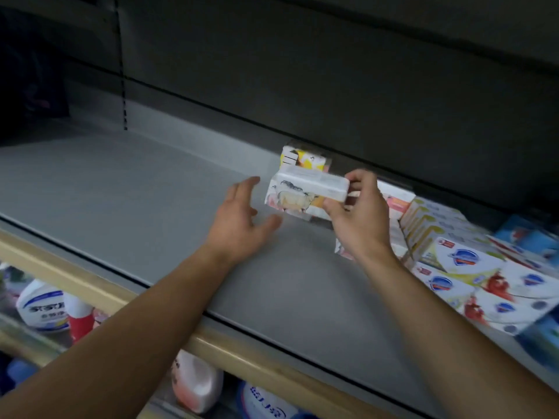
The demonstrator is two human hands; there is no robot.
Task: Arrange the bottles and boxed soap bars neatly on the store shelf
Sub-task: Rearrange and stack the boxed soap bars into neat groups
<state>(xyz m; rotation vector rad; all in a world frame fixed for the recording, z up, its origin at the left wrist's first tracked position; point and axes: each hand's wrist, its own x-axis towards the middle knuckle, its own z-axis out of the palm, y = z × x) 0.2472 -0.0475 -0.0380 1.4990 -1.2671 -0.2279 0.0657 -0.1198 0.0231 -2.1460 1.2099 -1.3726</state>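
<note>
My right hand [357,219] grips a white boxed soap bar [305,192] with a sheep picture, held tilted just above the grey shelf [151,201]. Behind it stands a yellow-and-white soap box [304,158] against the shelf's back wall. My left hand [242,219] hovers open just left of the held box, fingers spread, touching nothing. To the right lie several boxed soap bars: white-and-yellow ones [429,225] and white ones with blue shield logos [472,267]. Bottles [45,306] stand on the lower shelf.
A tan shelf edge strip [211,343] runs diagonally along the front. Below it stand a white bottle [196,385] and a red-capped one [80,322]. Blue packs [526,234] sit at the far right. A dark back panel [332,86] closes the shelf behind.
</note>
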